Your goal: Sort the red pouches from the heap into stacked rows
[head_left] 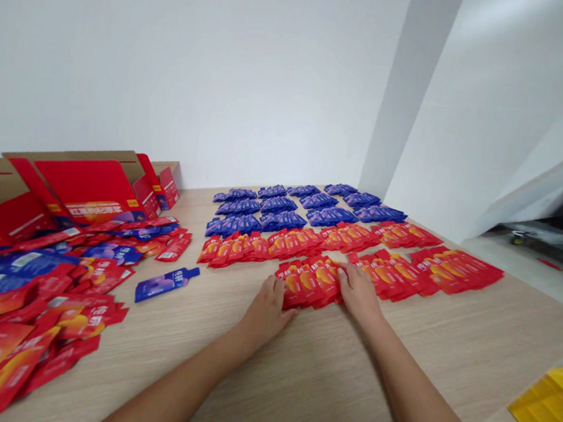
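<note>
A fanned stack of red sachets [310, 281] with orange fruit prints lies on the wooden table in front of me. My left hand [267, 309] is at its left end, fingers bent against the edge and thumb along the front. At the right end my right hand [357, 291] presses with its fingers curved over the sachets. The stack is held between the two hands. Just right of it, more red sachets [389, 275] lie overlapped in the same row. Behind them runs another row of red sachets [294, 242], and past that several blue sachet stacks [283, 220].
A single blue sachet [166, 284] lies apart on the left. Beside it is a loose mixed pile of red and blue sachets [75, 303]. Open red cardboard boxes [90, 187] stand behind the pile. A yellow object [555, 411] is beyond the table's right edge. A white wall [201, 61] borders the back.
</note>
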A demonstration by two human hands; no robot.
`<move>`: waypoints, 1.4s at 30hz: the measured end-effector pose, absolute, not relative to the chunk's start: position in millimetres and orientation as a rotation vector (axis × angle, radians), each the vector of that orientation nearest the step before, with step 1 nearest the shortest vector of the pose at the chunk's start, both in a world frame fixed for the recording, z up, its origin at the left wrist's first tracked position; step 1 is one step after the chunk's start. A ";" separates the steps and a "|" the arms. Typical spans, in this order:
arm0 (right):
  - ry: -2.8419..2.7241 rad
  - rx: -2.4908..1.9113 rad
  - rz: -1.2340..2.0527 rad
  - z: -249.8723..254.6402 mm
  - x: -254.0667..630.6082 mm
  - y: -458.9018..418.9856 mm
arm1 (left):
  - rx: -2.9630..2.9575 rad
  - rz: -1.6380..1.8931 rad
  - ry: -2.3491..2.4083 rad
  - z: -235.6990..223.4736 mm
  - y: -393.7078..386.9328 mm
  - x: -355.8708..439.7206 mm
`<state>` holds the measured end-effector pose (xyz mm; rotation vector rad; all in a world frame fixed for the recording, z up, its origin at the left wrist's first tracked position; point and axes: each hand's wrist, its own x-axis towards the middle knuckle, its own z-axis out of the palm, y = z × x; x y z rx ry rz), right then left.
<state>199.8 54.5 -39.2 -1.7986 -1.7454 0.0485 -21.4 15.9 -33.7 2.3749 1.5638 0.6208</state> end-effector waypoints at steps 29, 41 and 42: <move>-1.973 -1.215 0.365 -19.9 143.1 27.0 | 2.703 0.640 1.653 -53.3 29.7 -24.4; -1.839 -1.261 0.388 -22.4 152.5 34.9 | 2.610 0.633 1.617 -56.3 25.9 -23.4; -1.798 -1.277 0.366 -20.3 159.7 35.2 | 2.604 0.601 1.615 -55.3 25.4 -23.1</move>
